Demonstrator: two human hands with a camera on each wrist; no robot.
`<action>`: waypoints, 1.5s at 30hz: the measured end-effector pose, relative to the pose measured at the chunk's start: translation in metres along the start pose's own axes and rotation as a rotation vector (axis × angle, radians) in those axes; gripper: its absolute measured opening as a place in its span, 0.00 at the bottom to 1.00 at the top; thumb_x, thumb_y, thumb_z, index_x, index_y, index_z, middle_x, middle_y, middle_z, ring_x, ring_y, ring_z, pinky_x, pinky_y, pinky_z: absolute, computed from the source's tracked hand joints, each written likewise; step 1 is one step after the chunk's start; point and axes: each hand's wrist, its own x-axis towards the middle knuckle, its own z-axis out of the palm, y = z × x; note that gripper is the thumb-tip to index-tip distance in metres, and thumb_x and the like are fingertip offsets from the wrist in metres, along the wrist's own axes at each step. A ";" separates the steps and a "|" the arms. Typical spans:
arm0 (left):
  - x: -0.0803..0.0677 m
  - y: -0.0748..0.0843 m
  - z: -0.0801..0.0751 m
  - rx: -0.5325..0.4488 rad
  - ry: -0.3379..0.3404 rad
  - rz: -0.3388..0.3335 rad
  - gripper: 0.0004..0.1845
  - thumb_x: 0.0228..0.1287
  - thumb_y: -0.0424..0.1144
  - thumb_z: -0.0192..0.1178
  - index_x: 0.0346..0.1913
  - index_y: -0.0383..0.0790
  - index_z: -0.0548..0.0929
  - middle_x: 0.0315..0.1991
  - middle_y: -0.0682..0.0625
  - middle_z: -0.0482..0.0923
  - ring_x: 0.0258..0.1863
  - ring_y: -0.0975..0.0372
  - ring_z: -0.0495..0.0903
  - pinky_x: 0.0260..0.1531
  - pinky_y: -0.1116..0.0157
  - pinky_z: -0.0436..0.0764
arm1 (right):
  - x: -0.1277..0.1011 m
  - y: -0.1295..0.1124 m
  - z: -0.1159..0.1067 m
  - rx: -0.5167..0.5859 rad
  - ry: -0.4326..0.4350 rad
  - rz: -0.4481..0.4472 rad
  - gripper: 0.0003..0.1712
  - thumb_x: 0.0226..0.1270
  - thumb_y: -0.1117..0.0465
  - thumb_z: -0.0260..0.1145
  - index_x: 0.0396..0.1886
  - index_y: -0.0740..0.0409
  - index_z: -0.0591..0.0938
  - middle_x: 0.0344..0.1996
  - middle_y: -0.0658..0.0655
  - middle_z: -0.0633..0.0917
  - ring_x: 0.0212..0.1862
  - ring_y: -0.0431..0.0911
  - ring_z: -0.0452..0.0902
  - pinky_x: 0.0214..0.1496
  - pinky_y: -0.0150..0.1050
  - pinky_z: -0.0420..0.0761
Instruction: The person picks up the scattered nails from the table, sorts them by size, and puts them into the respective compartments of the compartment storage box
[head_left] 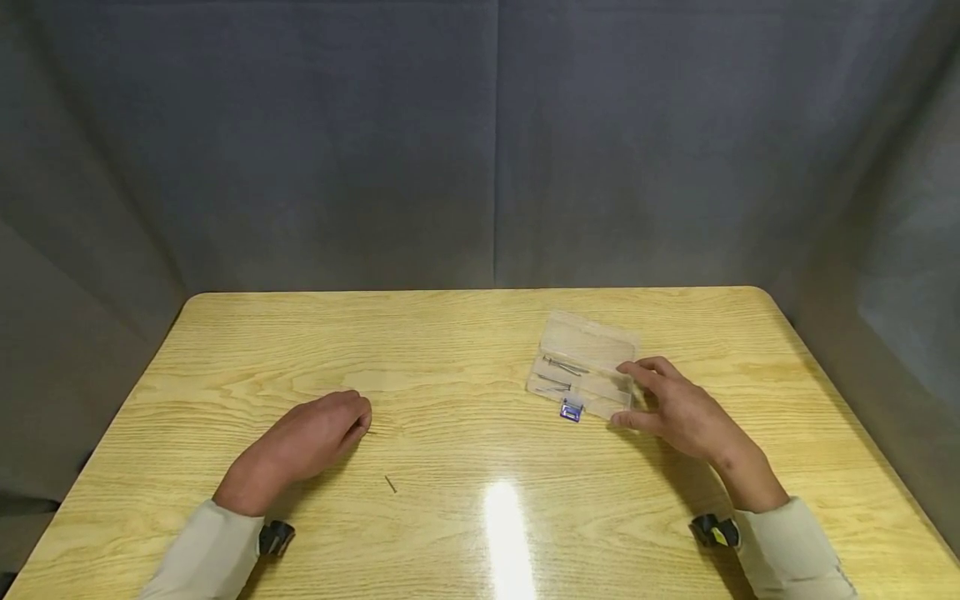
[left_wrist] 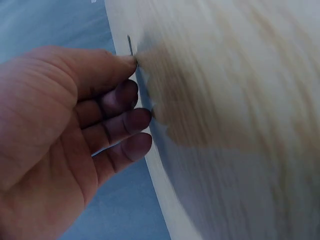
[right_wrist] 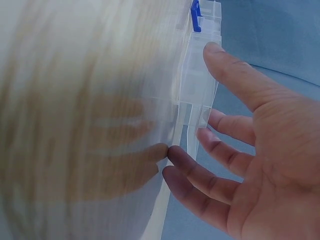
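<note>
Left-pinching a nail (left_wrist: 130, 44), left hand (head_left: 318, 429).
Right hand (head_left: 686, 412) is gripping the clear box (head_left: 588, 340); a loose screw-like piece (head_left: 391, 484) is lying near the left.

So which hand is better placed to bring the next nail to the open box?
Probably the left hand, which appears to pinch a nail; the right hand spans one end of the clear plastic box.

On the worktop (head_left: 450, 350), a box (head_left: 588, 340) with nails (head_left: 567, 365) inside sits right of centre, the right hand (head_left: 678, 412) at its right end. A loose nail (head_left: 391, 484) lies right of the left hand (head_left: 315, 433) and nearer. Behind hangs a curtain (head_left: 300, 150).
</note>
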 end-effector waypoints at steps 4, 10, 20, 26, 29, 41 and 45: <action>0.002 0.001 0.003 0.048 -0.003 0.033 0.15 0.74 0.30 0.61 0.32 0.48 0.69 0.29 0.60 0.60 0.27 0.66 0.60 0.28 0.66 0.67 | -0.001 0.000 0.001 -0.003 -0.002 0.007 0.42 0.67 0.45 0.74 0.72 0.62 0.72 0.64 0.63 0.71 0.51 0.56 0.77 0.49 0.57 0.78; 0.002 0.003 0.007 0.051 0.004 0.042 0.14 0.74 0.29 0.60 0.33 0.47 0.68 0.29 0.58 0.59 0.28 0.65 0.60 0.29 0.66 0.68 | 0.000 0.000 0.003 -0.003 0.001 0.002 0.41 0.67 0.47 0.75 0.71 0.62 0.73 0.64 0.64 0.71 0.53 0.58 0.77 0.50 0.59 0.78; 0.005 0.004 0.006 -0.015 0.004 0.016 0.13 0.79 0.31 0.54 0.34 0.47 0.66 0.27 0.58 0.59 0.25 0.66 0.59 0.29 0.65 0.68 | -0.001 0.001 0.004 -0.001 0.003 -0.003 0.41 0.66 0.47 0.75 0.71 0.63 0.73 0.63 0.64 0.72 0.50 0.56 0.77 0.49 0.57 0.79; 0.008 0.006 -0.002 -0.093 0.009 -0.020 0.14 0.81 0.33 0.51 0.32 0.49 0.65 0.25 0.58 0.58 0.24 0.68 0.57 0.26 0.66 0.65 | -0.001 0.000 0.005 0.002 0.006 -0.007 0.41 0.66 0.47 0.76 0.71 0.63 0.73 0.63 0.64 0.72 0.51 0.57 0.77 0.49 0.58 0.78; 0.010 0.006 -0.005 -0.108 0.021 -0.025 0.15 0.81 0.33 0.51 0.31 0.49 0.64 0.24 0.59 0.58 0.23 0.69 0.56 0.25 0.67 0.63 | -0.001 0.001 0.004 0.002 0.007 -0.014 0.41 0.66 0.48 0.76 0.71 0.63 0.73 0.63 0.64 0.72 0.50 0.56 0.77 0.49 0.58 0.79; 0.013 0.005 -0.011 -0.097 -0.019 -0.085 0.13 0.77 0.33 0.57 0.31 0.50 0.73 0.27 0.60 0.65 0.26 0.68 0.64 0.28 0.65 0.68 | 0.000 0.001 0.001 0.000 0.006 -0.008 0.43 0.66 0.45 0.74 0.72 0.63 0.72 0.64 0.64 0.71 0.51 0.57 0.78 0.49 0.58 0.79; 0.011 0.004 -0.012 -0.104 -0.089 -0.115 0.09 0.73 0.33 0.63 0.35 0.50 0.80 0.31 0.62 0.72 0.29 0.68 0.70 0.31 0.63 0.74 | -0.001 0.000 0.001 0.009 0.009 0.009 0.43 0.66 0.45 0.74 0.73 0.63 0.72 0.65 0.63 0.71 0.56 0.60 0.77 0.52 0.61 0.77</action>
